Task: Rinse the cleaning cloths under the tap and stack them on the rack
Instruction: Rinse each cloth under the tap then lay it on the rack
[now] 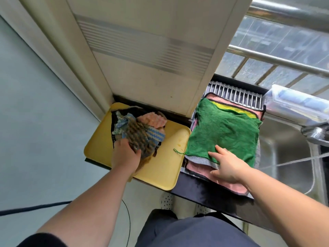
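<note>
left hand clutches the limp checked cloth on the yellow tray; right hand lies flat on the green cloth beside the tray. probably light: bunch any fold.

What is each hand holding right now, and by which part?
The left hand grips the brown-and-blue checked cloth by its near edge. The right hand holds nothing; its straight fingers rest on the green cloth.
</note>
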